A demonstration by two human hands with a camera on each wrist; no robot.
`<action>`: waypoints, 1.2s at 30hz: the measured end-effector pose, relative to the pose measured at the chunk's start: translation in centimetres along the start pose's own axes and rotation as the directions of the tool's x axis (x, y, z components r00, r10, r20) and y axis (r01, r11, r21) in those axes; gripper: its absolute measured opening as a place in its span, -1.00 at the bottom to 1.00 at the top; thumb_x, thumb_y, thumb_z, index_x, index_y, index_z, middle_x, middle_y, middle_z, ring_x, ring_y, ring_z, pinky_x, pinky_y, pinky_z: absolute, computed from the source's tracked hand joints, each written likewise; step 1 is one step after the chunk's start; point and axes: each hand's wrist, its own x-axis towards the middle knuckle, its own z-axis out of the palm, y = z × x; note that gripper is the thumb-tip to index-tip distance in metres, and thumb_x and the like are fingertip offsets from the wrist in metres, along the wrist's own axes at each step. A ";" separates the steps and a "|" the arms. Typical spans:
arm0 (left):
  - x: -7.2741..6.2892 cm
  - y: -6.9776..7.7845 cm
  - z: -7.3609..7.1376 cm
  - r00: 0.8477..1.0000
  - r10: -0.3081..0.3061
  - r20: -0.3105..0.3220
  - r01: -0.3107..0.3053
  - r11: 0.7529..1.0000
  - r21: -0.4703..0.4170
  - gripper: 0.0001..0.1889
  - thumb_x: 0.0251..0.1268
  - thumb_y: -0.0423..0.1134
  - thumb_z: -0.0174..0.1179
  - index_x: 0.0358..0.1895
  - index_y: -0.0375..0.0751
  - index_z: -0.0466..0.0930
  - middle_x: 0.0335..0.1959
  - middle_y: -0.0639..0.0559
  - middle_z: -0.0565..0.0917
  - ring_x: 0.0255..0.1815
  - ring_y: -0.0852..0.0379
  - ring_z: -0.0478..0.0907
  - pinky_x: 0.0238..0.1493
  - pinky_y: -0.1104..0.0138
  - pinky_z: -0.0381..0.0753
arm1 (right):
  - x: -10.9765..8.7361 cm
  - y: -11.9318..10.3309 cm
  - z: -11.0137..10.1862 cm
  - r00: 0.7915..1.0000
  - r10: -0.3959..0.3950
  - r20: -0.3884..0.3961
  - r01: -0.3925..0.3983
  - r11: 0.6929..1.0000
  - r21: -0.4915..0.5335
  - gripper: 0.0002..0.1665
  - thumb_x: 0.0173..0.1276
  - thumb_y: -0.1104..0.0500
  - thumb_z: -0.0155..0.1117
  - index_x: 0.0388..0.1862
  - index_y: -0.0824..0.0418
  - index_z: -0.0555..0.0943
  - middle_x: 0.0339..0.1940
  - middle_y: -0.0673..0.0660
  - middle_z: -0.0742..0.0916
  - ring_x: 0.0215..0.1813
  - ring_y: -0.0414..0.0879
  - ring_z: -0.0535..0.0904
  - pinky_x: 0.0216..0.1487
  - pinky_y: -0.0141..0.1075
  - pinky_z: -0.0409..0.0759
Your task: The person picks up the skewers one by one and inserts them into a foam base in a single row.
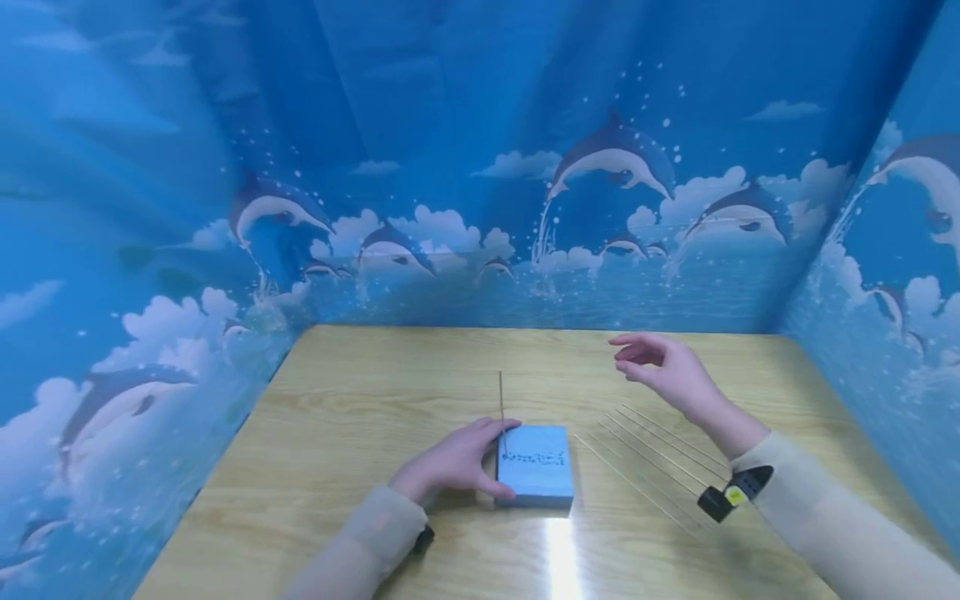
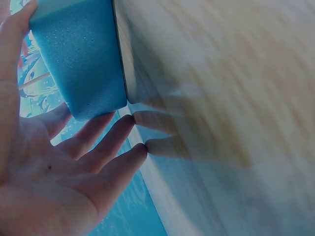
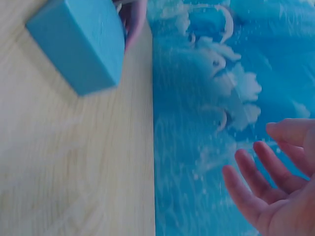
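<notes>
A blue foam block [image 1: 536, 467] with a row of small dark holes across its top lies on the table. My left hand [image 1: 468, 458] grips its left side, thumb at the near edge and forefinger at the far edge. In the left wrist view the other fingers of that left hand [image 2: 74, 162] reach under the block's [image 2: 81, 59] side toward the tabletop. One thin stick [image 1: 502, 408] stands upright at the left end of the row of holes. My right hand [image 1: 667, 371] is raised over the table to the right, fingers loosely bent, holding nothing.
Several thin sticks [image 1: 648, 446] lie slanted on the wooden table [image 1: 360, 400], between the block and my right forearm. A blue curtain with dolphins [image 1: 450, 167] encloses the table at the back and sides. Dark wrist devices [image 1: 731, 493] sit on both sleeves.
</notes>
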 end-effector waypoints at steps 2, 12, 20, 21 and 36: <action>0.1 0.0 0.0 1.000 0.006 -0.003 -0.006 1.000 -0.003 0.16 -0.24 0.32 0.51 0.54 0.12 0.13 0.48 0.05 0.35 0.47 0.02 0.31 0.49 0.04 0.31 | 0.2 0.5 -1.1 1.000 0.016 0.023 -0.016 1.000 -0.008 -0.49 0.45 0.18 0.22 0.36 0.19 0.47 0.12 0.31 0.67 0.12 0.12 0.63 -0.01 -0.24 0.74; -0.2 0.1 -0.1 1.000 0.003 -0.001 -0.003 1.000 -0.017 0.16 -0.25 0.31 0.51 0.54 0.14 0.14 0.49 0.06 0.34 0.48 0.03 0.30 0.50 0.04 0.29 | 1.0 3.4 -4.9 0.967 0.153 0.204 -0.142 0.988 -0.068 -0.40 0.43 0.09 0.26 0.34 0.37 0.44 0.05 0.34 0.69 0.03 0.10 0.67 0.05 0.02 0.72; -0.1 0.0 0.0 1.000 0.014 -0.013 -0.015 1.000 -0.026 0.13 -0.25 0.30 0.52 0.51 0.13 0.18 0.47 0.07 0.36 0.48 0.04 0.30 0.51 0.06 0.29 | 1.5 6.2 -7.0 0.876 0.338 0.344 -0.320 0.941 -0.111 -0.26 0.42 -0.01 0.26 0.38 0.43 0.35 0.22 0.45 0.59 0.04 0.07 0.68 0.08 0.06 0.70; -0.1 0.0 0.0 1.000 0.013 -0.013 -0.014 1.000 -0.027 0.13 -0.25 0.31 0.52 0.51 0.13 0.18 0.47 0.07 0.36 0.48 0.05 0.30 0.51 0.05 0.29 | 1.5 6.5 -7.3 0.866 0.357 0.350 -0.337 0.934 -0.121 -0.25 0.42 -0.02 0.26 0.39 0.43 0.35 0.22 0.45 0.59 0.03 0.04 0.67 0.08 0.05 0.70; -0.2 -0.1 0.1 1.000 0.010 -0.018 -0.010 1.000 -0.025 0.13 -0.25 0.33 0.50 0.51 0.18 0.16 0.45 0.13 0.37 0.46 0.09 0.32 0.50 0.08 0.31 | 1.9 9.2 -7.4 0.826 0.452 0.337 -0.406 0.892 -0.200 -0.33 0.35 0.04 0.33 0.31 0.39 0.43 0.18 0.38 0.64 0.13 0.20 0.64 -0.03 0.07 0.70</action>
